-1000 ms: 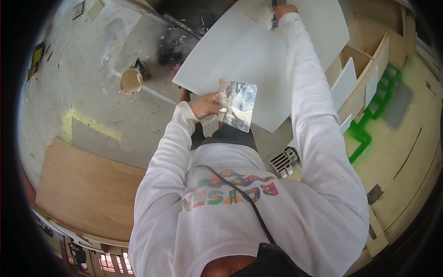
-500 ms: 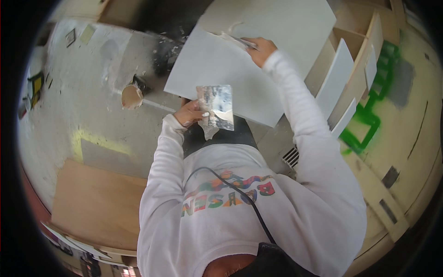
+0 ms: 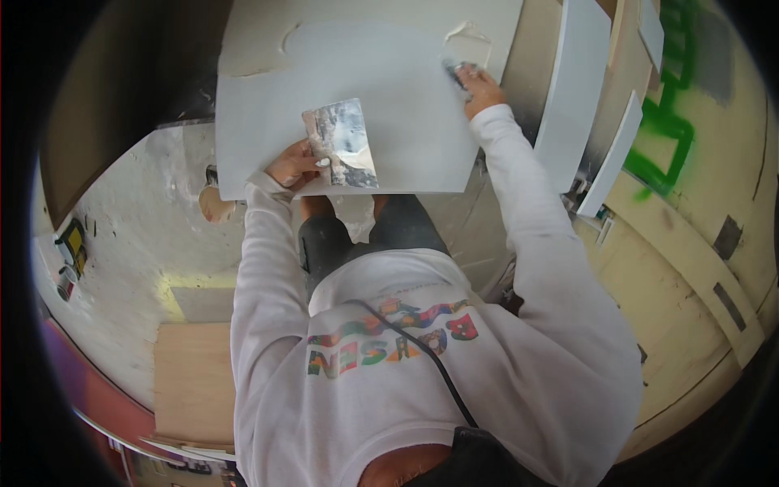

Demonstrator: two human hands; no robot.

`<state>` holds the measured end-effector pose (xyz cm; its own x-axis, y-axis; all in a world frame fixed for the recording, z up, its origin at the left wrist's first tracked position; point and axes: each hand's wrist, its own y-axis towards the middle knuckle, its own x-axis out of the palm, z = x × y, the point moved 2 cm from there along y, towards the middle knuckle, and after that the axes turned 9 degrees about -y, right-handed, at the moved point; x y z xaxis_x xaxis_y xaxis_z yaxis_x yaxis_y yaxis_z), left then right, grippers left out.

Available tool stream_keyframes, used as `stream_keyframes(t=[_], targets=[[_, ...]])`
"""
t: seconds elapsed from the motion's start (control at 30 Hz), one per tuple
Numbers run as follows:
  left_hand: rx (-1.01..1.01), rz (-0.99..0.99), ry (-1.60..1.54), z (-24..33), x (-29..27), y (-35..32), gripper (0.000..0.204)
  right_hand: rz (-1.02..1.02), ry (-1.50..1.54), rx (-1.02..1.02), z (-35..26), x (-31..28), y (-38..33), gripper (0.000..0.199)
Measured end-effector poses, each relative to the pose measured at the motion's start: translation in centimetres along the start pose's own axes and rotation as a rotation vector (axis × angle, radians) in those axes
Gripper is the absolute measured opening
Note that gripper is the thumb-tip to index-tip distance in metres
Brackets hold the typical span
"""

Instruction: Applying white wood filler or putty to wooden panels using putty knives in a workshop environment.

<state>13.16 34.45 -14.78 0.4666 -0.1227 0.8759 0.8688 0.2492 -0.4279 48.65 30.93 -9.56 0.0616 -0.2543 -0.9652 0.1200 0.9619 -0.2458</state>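
In front of me lies a large white panel [image 3: 398,138] with its near edge above my thighs. My left hand [image 3: 297,165] is closed on one side of a shiny metal plate [image 3: 347,146], smeared with pale putty and held over the panel's near part. Toward the far right of the panel, my right hand [image 3: 484,91] grips a putty knife [image 3: 454,73], blurred by motion, its blade close to the surface. Just beyond the blade is a ridge of wet putty [image 3: 469,34]. Another curved putty ridge [image 3: 287,38] marks the panel's far left part.
A round tub of pale putty [image 3: 216,204] stands on the floor left of the panel. Upright white boards [image 3: 573,89] flank the panel on the right, beside a surface with green paint [image 3: 669,150]. A brown board [image 3: 193,373] lies at the lower left.
The view has turned, and the panel appears squarer to me. My right hand has swept the putty knife rightward across the panel. My left hand and the metal plate now sit farther over the panel.
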Motion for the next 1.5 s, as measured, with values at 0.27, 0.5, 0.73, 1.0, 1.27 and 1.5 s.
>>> stream_keyframes(t=[0.27,0.5,0.73,1.0,1.27,1.5], targets=[[0.018,0.026,-0.133,0.6,-1.6,0.2,0.047,0.027,0.184,0.083,5.1,-5.0,3.9,0.047],[-0.044,0.017,-0.141,0.9,-1.8,0.2,0.044,0.070,0.062,0.266,14.9,-4.5,16.1,0.034],[-0.006,0.039,-0.134,1.2,-0.5,-0.4,0.040,-0.286,-0.110,0.184,9.1,-3.8,10.8,0.043],[-0.033,0.071,-0.198,0.9,-0.9,0.1,0.043,-0.135,0.456,0.790,8.6,0.2,0.6,0.024],[0.004,0.001,-0.280,0.5,-0.7,0.0,0.047,-0.557,-0.376,0.505,6.5,1.1,7.5,0.018],[-0.045,-0.064,-0.333,0.5,-0.9,0.7,0.049,-0.631,-0.603,0.361,5.2,-1.7,18.4,0.031]])
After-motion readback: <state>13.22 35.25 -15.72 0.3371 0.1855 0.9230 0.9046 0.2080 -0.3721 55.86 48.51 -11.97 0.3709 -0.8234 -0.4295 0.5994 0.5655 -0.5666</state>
